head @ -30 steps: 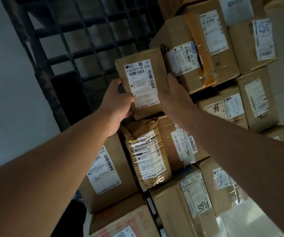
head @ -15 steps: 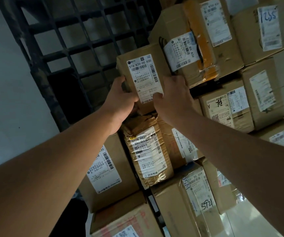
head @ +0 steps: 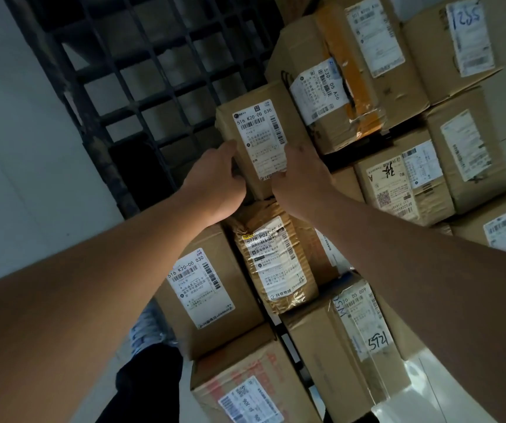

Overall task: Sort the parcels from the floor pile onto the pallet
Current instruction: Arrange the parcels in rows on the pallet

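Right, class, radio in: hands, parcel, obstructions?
Left hand and right hand both gripping the labelled parcel. Parcel among stacked boxes. Nothing blocking.

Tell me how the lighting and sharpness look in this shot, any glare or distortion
Head view: dim and uneven; the held parcel between left hand and right hand has a readable label, the grid pallet lies in shadow, glare whitens the floor at lower right, forearms look stretched by the wide lens.

Both forearms are bare to the edge of view, with no sleeves, watch or rings showing on the left hand (head: 215,181) or right hand (head: 302,175), while below a dark trouser leg (head: 141,383) ends at a pale laced shoe (head: 148,328).
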A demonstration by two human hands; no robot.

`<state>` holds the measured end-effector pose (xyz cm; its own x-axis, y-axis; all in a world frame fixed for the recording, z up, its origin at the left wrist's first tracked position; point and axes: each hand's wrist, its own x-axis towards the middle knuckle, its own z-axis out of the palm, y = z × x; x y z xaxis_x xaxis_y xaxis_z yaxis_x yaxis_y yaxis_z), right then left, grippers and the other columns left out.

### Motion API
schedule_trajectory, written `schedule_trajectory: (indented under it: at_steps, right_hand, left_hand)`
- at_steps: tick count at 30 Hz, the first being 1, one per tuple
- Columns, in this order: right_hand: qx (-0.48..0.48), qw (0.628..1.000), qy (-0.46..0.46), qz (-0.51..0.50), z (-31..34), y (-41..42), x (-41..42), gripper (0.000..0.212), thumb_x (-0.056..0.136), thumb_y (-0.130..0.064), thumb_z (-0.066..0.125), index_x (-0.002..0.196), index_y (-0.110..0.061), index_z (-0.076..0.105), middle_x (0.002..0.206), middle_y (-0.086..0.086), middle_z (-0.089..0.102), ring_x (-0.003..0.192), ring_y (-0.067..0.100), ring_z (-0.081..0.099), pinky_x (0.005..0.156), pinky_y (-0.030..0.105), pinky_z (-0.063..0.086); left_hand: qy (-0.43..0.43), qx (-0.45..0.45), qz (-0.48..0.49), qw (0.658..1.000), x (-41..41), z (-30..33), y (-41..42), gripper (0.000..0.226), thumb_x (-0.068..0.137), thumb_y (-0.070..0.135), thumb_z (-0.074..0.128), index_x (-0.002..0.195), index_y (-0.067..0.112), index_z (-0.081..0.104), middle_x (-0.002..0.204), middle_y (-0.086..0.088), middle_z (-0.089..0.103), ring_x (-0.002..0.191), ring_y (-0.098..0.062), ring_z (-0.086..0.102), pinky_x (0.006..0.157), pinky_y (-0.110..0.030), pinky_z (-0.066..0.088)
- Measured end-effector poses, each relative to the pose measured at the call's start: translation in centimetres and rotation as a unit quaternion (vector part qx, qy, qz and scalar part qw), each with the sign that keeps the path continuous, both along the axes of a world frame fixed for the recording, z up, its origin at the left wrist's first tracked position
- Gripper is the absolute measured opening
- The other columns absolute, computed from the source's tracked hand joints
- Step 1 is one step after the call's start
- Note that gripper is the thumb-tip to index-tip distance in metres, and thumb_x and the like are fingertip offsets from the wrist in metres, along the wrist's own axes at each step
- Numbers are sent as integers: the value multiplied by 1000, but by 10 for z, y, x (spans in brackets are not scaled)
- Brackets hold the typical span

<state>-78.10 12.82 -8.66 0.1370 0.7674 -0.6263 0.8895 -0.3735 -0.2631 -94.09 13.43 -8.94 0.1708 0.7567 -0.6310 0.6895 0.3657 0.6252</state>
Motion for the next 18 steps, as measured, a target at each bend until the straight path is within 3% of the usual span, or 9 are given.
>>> schedule_trajectory:
  at_steps: [2, 4, 7, 10, 14, 18]
  right_hand:
    - [19, 999, 12, -22, 15, -2, -6, 43, 102, -25, 55, 143, -18, 48, 145, 6, 44, 128, 30, 50, 80, 35, 39]
    - [42, 998, 36, -34, 38, -4, -12, 43, 101, -26, 55, 143, -18, 50, 143, 5, 48, 125, 29, 53, 78, 33, 40]
    - [71, 995, 66, -37, 88, -5, -13, 40, 101, -25, 55, 140, -18, 51, 136, 4, 50, 119, 28, 56, 84, 39, 52]
    - [101, 993, 66, -8, 153, -7, -3, 38, 102, -26, 51, 138, -17, 50, 138, 5, 47, 126, 30, 52, 94, 43, 50]
    - [144, 988, 46, 38, 258, -17, 27, 51, 105, -31, 48, 155, -25, 39, 166, 3, 24, 150, 31, 30, 114, 46, 38]
    - [225, 970, 51, 74, 380, -30, 71, 40, 103, -29, 50, 143, -25, 45, 162, 3, 27, 144, 31, 37, 107, 45, 42]
  left_hand:
    - [28, 19, -53, 998, -4, 19, 5, 64, 97, 11, 53, 155, 31, 36, 142, -7, 53, 98, -24, 68, 57, -19, 43]
    - [54, 33, -105, 992, -7, 46, 12, 62, 99, 15, 54, 157, 27, 35, 139, -9, 54, 103, -27, 67, 62, -20, 44]
    - [87, 59, -176, 979, -7, 100, 21, 48, 101, 20, 54, 148, 22, 45, 138, -11, 54, 90, -19, 65, 62, -24, 50]
    - [123, 96, -222, 962, -1, 167, 26, 31, 103, 27, 52, 133, 23, 54, 128, -9, 59, 96, -22, 63, 73, -34, 53]
    - [184, 149, -262, 936, 22, 281, 19, 50, 107, 45, 42, 153, 23, 40, 146, -9, 48, 125, -28, 55, 94, -41, 50]
    - [230, 226, -283, 903, 59, 422, 3, 64, 103, 58, 30, 157, 24, 32, 149, -8, 44, 128, -29, 53, 102, -47, 50]
